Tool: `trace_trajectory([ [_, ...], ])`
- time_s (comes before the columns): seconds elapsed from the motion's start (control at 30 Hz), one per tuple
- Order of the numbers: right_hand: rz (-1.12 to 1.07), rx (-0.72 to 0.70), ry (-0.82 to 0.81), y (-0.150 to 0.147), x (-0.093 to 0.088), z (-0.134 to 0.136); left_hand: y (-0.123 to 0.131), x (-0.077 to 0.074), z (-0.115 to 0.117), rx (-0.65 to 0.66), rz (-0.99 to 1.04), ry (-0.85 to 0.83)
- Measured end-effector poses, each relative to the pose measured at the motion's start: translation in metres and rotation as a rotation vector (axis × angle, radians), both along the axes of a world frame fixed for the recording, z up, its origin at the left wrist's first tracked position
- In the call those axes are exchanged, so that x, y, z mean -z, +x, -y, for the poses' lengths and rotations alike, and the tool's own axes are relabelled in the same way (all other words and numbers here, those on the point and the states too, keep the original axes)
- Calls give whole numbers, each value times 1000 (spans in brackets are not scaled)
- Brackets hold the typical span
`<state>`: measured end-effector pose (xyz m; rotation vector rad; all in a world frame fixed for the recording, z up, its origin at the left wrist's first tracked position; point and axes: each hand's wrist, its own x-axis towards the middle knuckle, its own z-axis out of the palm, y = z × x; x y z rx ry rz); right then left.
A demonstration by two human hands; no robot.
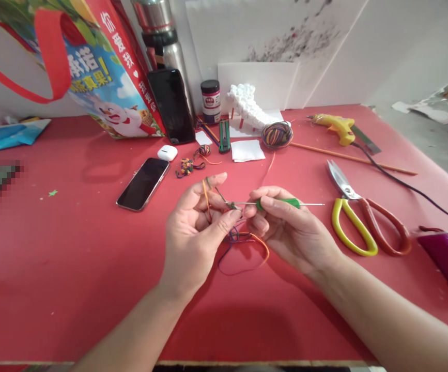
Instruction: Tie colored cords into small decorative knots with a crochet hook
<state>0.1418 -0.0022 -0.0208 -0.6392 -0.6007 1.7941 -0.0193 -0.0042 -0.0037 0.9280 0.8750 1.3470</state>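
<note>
My right hand (286,227) grips a crochet hook (291,203) by its green handle, its thin metal shaft pointing left to the work. Between the thumb and fingers of my left hand (196,227) is a small piece of dark green crochet (232,206). Yarn in orange and green runs up over my raised left index finger. The hook's tip meets the piece at my left fingertips; the exact stitch is too small to make out. Below both hands, loose multicoloured yarn (260,242) loops on the red table. A strand leads back toward a wound yarn ball (277,135).
Scissors (350,196) with yellow and red handles lie right of my hands, near a yellow glue gun (334,127) with a black cord. Phones (143,184), an earbud case (167,153), a small crocheted piece (187,167), a jar (210,101) and a bag (111,88) stand or lie behind and left.
</note>
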Motion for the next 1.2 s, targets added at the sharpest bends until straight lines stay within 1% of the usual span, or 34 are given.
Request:
trace_trajectory([
  [0.17, 4, -11, 22, 3, -2, 0, 0, -2, 1, -6, 0, -22],
  [0.3, 45, -12, 88, 5, 1, 0, -2, -1, 0, 15, -28, -40],
  [0.4, 141, 21, 171, 7, 4, 2, -3, 0, 0, 22, -42, -43],
  [0.47, 263, 78, 242, 8, 4, 6, -2, 1, -1, 11, -54, -33],
  [0.57, 524, 215, 426, 6, 2, 12, -2, 2, -1, -20, -84, -25],
  [0.63, 700, 297, 628, 3, 0, 15, -1, 3, 0, -39, -118, -27],
  [0.7, 840, 348, 826, 0, -1, 16, 0, 4, 1, -58, -162, -27],
  [0.73, 892, 369, 892, -2, 0, 16, 1, 5, 1, -66, -182, -25],
  [0.8, 959, 404, 953, -6, 1, 17, 3, 6, 2, -63, -198, -22],
  [0.9, 977, 416, 946, -9, 3, 18, 5, 8, 3, -30, -148, -29],
  [1.0, 913, 404, 878, -10, 2, 21, 5, 6, 2, -21, -80, -40],
  [1.1, 770, 387, 694, -10, 0, 21, 4, 3, 3, -32, -71, -17],
  [1.2, 556, 312, 497, -8, 1, 20, 4, 1, 4, -53, -69, 7],
])
